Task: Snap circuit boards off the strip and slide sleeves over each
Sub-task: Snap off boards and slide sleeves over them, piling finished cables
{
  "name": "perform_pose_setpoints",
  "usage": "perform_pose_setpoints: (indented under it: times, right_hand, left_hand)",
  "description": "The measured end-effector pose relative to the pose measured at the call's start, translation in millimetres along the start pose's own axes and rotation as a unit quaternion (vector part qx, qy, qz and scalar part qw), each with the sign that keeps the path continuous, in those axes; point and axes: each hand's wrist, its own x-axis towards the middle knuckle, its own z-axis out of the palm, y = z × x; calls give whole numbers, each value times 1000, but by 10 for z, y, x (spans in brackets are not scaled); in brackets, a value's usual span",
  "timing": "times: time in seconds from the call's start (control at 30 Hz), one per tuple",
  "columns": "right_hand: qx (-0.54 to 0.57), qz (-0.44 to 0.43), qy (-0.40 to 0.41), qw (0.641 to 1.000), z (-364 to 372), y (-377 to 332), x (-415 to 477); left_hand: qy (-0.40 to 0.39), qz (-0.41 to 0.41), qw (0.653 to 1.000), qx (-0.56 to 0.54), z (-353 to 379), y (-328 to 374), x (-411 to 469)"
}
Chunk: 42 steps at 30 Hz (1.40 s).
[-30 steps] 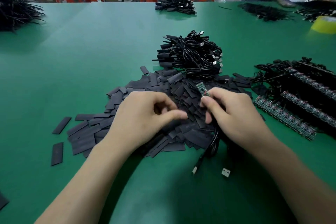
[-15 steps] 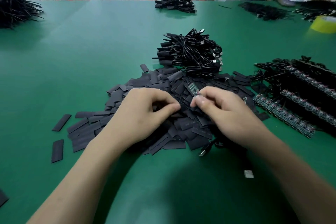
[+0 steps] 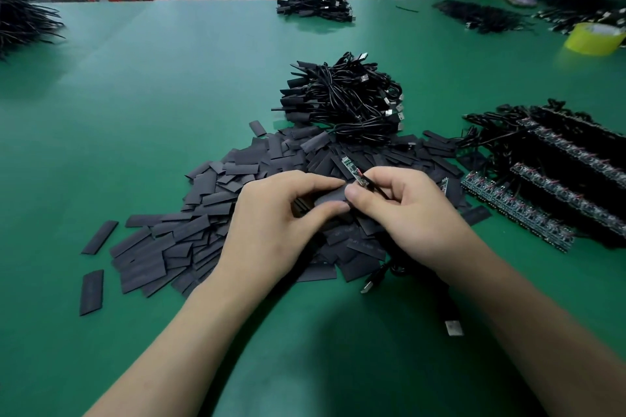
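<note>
My right hand (image 3: pixel 403 213) pinches a small green circuit board (image 3: pixel 350 169) by its wired end; the board sticks up and to the left, and its black cable runs down under the hand. My left hand (image 3: pixel 281 220) pinches a flat black sleeve (image 3: pixel 330 198) between thumb and forefinger, right beside the board's lower end. Both hands hover over a spread heap of black sleeves (image 3: pixel 203 223). Strips of joined circuit boards (image 3: pixel 515 210) with black cables lie at the right.
A pile of sleeved cables (image 3: pixel 342 101) sits just behind the sleeves. A USB plug (image 3: pixel 371 283) and a loose plug (image 3: pixel 453 327) lie near my right wrist. Yellow tape roll (image 3: pixel 594 39) far right. More cable bundles and other people's hands at the far edge.
My right hand raised the board clear of the heap and tilted it up-left. My left hand picked a sleeve and brought it against the board's lower end.
</note>
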Motion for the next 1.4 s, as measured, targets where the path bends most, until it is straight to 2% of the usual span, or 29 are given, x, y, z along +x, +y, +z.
perform_pose_setpoints:
  times: [0.13, 0.2, 0.37, 0.6, 0.87, 1.03, 1.4]
  right_hand:
    - [18, 24, 29, 999, -57, 22, 22]
    - [-32, 13, 35, 999, -90, 45, 25]
    - [-148, -41, 34, 988, -104, 40, -14]
    - [-177, -47, 20, 983, -76, 36, -9]
    - [-125, -46, 8, 991, -114, 49, -11]
    - [-143, -51, -14, 988, -126, 45, -9]
    - [-170, -58, -73, 981, -184, 37, -5]
  left_hand:
    - [21, -74, 993, -85, 28, -58, 3]
    - [20, -96, 990, -106, 20, -85, 15]
    - [7, -115, 983, -140, 21, -121, 29]
    - [8, -127, 979, -160, 36, -161, 38]
    - [15, -127, 981, -146, 48, -174, 42]
    - [11, -118, 984, -136, 34, -146, 36]
    - [-3, -4, 1000, -28, -56, -130, 55]
